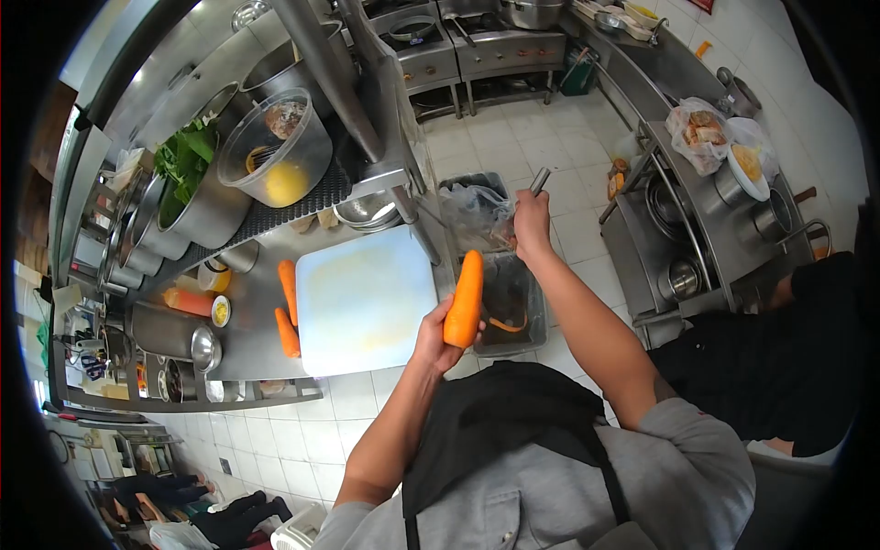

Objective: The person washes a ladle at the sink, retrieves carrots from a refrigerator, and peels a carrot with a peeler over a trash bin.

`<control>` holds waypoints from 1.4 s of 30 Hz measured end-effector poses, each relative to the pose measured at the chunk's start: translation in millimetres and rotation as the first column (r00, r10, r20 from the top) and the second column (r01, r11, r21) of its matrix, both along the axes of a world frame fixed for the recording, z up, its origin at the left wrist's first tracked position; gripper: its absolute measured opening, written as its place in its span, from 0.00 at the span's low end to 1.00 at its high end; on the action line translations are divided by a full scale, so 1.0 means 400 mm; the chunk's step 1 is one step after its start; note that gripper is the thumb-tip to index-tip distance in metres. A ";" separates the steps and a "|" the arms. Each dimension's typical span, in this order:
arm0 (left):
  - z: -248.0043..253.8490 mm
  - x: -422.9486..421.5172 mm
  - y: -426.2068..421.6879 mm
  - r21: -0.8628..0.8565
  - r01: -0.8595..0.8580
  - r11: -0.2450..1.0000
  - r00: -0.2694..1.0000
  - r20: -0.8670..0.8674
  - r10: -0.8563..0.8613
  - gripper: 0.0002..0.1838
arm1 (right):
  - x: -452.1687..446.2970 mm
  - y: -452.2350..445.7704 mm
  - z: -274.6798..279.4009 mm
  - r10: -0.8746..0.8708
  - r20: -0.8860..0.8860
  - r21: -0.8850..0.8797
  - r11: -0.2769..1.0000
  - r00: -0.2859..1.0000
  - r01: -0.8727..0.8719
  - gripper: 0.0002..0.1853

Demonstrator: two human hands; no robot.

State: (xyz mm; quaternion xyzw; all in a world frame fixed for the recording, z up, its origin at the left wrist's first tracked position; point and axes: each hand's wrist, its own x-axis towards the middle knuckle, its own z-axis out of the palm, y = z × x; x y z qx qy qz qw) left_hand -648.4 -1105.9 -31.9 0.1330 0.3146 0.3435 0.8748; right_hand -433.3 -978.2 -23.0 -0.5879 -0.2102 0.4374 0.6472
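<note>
My left hand (434,335) is wrapped round the thick end of an orange carrot (466,298), its narrower end pointing away from me. The carrot is over the edge of a dark bin (513,344) with a strip of orange peel (509,324) in it. My right hand (532,225) is closed on a silver-handled tool (541,181), whose working end I cannot make out. Left of the carrot lies a white cutting board (367,298) on the steel counter. Two more carrots, one farther (288,289) and one nearer (287,333), lie along its left edge.
A second bin with a clear plastic bag (472,215) stands beyond the first. A shelf above the counter holds a clear tub (275,151) and a pot with leafy greens (188,156). At right, a person in black (761,367) stands beside a steel counter (706,183).
</note>
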 end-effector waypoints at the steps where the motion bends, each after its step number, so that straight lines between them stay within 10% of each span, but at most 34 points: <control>1: 0.004 0.010 0.009 -0.026 -0.039 0.999 0.999 0.014 0.039 0.23 | -0.007 -0.022 0.020 0.038 -0.053 0.034 0.999 0.998 -0.036 0.19; 4: 0.016 0.034 0.031 -0.065 -0.111 0.992 0.992 0.051 0.114 0.22 | -0.033 -0.135 0.120 0.415 0.681 -0.128 0.879 0.603 -0.460 0.17; 7: 0.014 0.048 0.049 -0.048 -0.131 0.990 0.987 0.083 0.134 0.21 | -0.031 -0.181 0.144 -0.065 0.983 0.160 0.758 0.171 -0.632 0.12; 11: 0.028 0.081 0.062 -0.018 -0.154 0.988 0.987 0.049 0.155 0.19 | -0.020 -0.199 0.137 0.208 0.809 0.170 0.812 0.549 -0.558 0.10; 14: 0.036 0.109 0.063 0.015 -0.183 0.983 0.983 0.027 0.183 0.19 | -0.047 -0.208 0.109 0.236 0.117 0.186 0.949 0.965 -0.255 0.09; 31: 0.050 0.153 0.067 0.227 -0.150 0.962 0.986 -0.036 0.163 0.21 | -0.103 -0.170 0.000 0.022 0.365 0.088 0.994 0.931 -0.058 0.14; 42: 0.048 0.038 0.009 0.121 0.077 0.990 0.996 -0.062 -0.070 0.23 | 0.017 0.019 0.041 -0.087 0.124 0.049 0.996 0.989 0.081 0.09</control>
